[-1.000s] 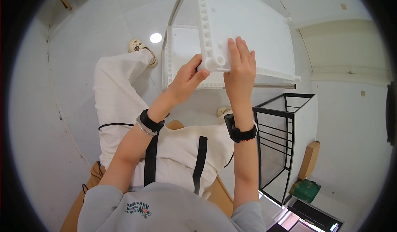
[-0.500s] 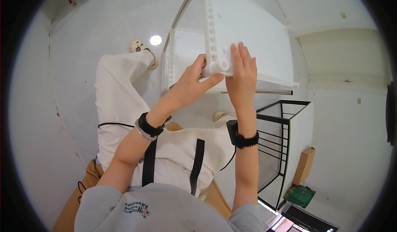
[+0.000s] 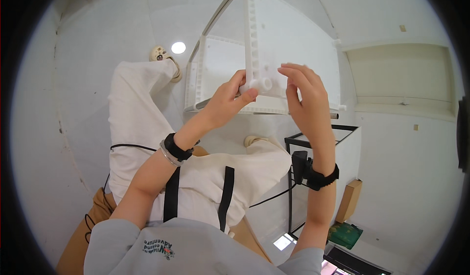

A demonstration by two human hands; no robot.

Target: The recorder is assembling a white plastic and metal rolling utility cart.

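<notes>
A white plastic shelf panel [image 3: 298, 40] with a ribbed edge stands tilted in front of me, a round corner socket [image 3: 265, 84] at its near end. My left hand [image 3: 226, 101] is closed around this corner, thumb on the near side and fingers behind the edge. My right hand [image 3: 309, 98] is held off the panel's face, right of the socket, with bent fingers and the thumb apart; it holds nothing visible. A second white panel [image 3: 220, 54] is behind, and a metal tube [image 3: 220, 13] rises at the far left of the unit.
To the right stands a black metal frame [image 3: 320, 133]. A cardboard box [image 3: 349, 200] and a green packet [image 3: 345, 235] lie near the lower right, by a dark-framed screen [image 3: 357, 263]. My shoe [image 3: 161, 54] rests on the floor left of the panels.
My right hand has come away from the panel's face beside the corner and moved right, its fingers now bent. The left hand keeps hold of the corner.
</notes>
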